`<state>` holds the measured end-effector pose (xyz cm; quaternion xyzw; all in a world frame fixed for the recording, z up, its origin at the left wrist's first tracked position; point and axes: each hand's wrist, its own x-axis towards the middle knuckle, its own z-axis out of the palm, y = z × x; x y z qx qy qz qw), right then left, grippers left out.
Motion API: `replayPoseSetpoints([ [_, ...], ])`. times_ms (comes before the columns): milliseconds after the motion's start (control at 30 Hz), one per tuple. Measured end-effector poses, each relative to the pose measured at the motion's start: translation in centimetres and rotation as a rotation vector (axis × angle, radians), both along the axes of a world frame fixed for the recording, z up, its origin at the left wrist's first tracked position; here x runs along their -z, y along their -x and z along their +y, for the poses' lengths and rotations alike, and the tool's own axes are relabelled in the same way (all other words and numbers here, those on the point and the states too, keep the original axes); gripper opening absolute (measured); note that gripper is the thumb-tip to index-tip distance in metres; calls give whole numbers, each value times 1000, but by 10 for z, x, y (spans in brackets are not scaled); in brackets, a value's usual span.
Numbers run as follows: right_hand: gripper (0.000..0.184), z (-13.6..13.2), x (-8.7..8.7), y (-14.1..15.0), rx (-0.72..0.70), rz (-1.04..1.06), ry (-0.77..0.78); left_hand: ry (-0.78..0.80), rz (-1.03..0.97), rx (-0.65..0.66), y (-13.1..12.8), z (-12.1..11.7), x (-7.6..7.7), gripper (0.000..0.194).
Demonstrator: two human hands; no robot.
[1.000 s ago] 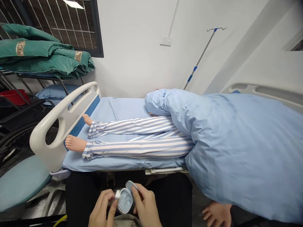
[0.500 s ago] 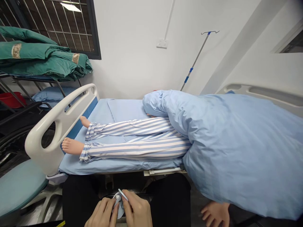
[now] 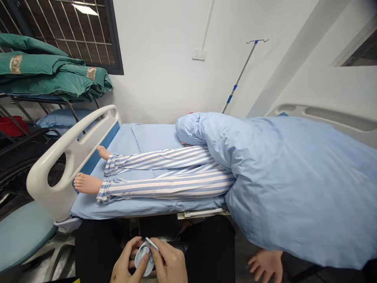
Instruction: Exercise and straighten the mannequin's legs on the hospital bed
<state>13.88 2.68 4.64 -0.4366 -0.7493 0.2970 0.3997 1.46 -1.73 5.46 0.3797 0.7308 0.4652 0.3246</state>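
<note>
Low in the middle of the view, both hands hold a small pale blue case point(image 3: 143, 256) with a hinged lid over my lap. My left hand point(image 3: 126, 264) cups it from the left, thumb pressed on its front. My right hand point(image 3: 168, 263) pinches the raised lid edge. Whether anything lies inside the case is hidden by my fingers. Beyond my knees stands a hospital bed point(image 3: 141, 137) with a figure in striped pyjama trousers point(image 3: 165, 177), bare feet point(image 3: 84, 184) at the white footboard point(image 3: 69, 147), and a light blue duvet point(image 3: 288, 181) over the upper body.
A limp hand point(image 3: 265, 266) hangs below the duvet at the lower right. A teal chair seat point(image 3: 22, 236) is at the lower left. Green folded quilts point(image 3: 55, 74) lie on a metal rack at the left. An IV pole point(image 3: 240, 76) leans by the wall.
A second ago the case was tilted open towards me with a small white piece at my left fingertips. Now the lid is nearly down and both hands close in on it; my view drifted right.
</note>
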Motion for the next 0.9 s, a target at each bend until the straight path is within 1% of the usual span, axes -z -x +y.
replayPoseSetpoints([
  [67, 32, 0, -2, -1, -5, 3, 7, 12, -150, 0, -2, 0, 5, 55],
  [100, 32, 0, -3, -1, -10, 9, 8, 19, -178, 6, -3, 0, 6, 55],
  [233, 30, -1, -2, -2, -45, 58, 34, 27, -132, 36, -3, -2, 3, 52],
  [300, 30, -2, -1, -2, -62, 77, 45, 19, -107, 33, -2, -2, -1, 48],
  [400, 30, -1, -2, -2, -89, 95, 54, 0, -120, 12, -3, -2, -3, 45],
  [500, 30, -1, -4, -3, -98, 105, 72, -20, -193, -16, -4, -2, 0, 46],
  [700, 30, 1, 2, -7, -70, 99, 136, -40, -496, -31, -7, 0, 8, 52],
  [800, 33, 1, 3, -8, -48, 79, 168, -34, -533, -57, -7, 1, 10, 56],
  [900, 36, 1, -3, -8, -81, 91, 177, -24, -518, -113, -7, 1, 11, 60],
])
